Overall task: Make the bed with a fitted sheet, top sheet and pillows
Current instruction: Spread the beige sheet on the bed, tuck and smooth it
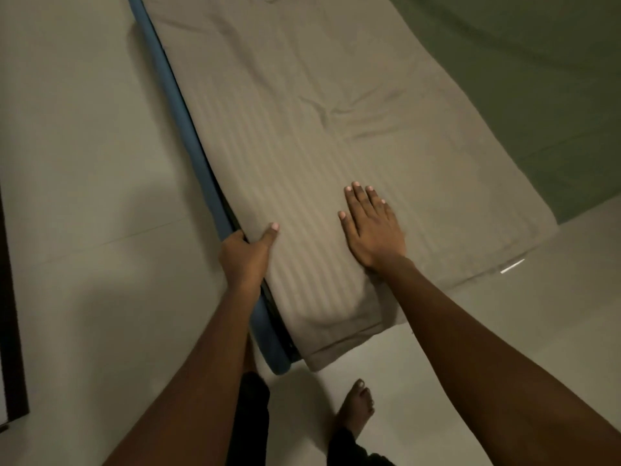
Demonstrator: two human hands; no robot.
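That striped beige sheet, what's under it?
Along the striped beige sheet only a blue edge shows beneath, which the left hand grips. The right hand rests flat on top. Everything else underneath is covered.

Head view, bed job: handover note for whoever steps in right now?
Left hand: grip closed on the near side edge of the beige striped sheet, thumb on top, fingers under, beside the blue mattress edge.
Right hand: open, palm flat on the sheet.
Sheet lies folded in a long strip along the mattress side, wrinkled mid-way; green sheet shows beyond it.
Done: green layer is on.
Left: unfold, spread and tuck the beige sheet; no pillows in view.
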